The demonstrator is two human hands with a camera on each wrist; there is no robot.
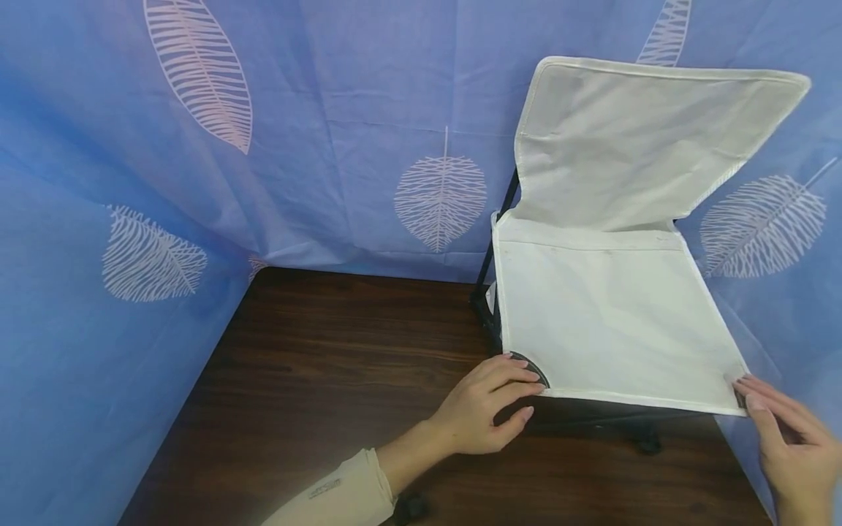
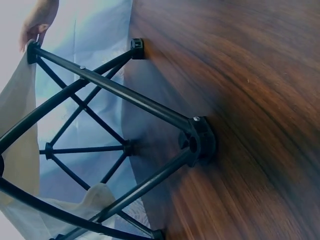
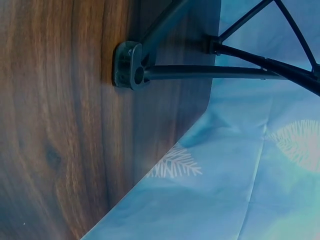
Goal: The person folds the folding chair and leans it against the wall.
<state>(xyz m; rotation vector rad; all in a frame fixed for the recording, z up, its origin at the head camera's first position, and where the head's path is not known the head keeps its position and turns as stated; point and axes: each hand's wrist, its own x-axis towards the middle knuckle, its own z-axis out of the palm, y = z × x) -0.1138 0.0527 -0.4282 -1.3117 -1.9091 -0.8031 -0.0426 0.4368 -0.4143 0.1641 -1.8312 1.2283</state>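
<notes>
A small folding chair (image 1: 605,314) with white fabric seat and backrest stands at the right side of the table. My left hand (image 1: 487,405) rests its fingers on the seat's front left corner, where a dark corner piece shows, and its thumb sticks out free of the fabric. At the front right corner my right hand (image 1: 792,431) pinches the seat's edge between thumb and fingers. The left wrist view shows the chair's crossed black tubes (image 2: 135,102) under the fabric, and one black foot (image 3: 128,65) appears in the right wrist view.
Dark wood-grain table (image 1: 316,365) lies under the chair and stretches left. Blue cloth (image 1: 342,131) printed with white leaves hangs behind and along both sides. The backrest (image 1: 645,146) leans back close to the cloth. A beige sleeve (image 1: 342,489) covers the left forearm.
</notes>
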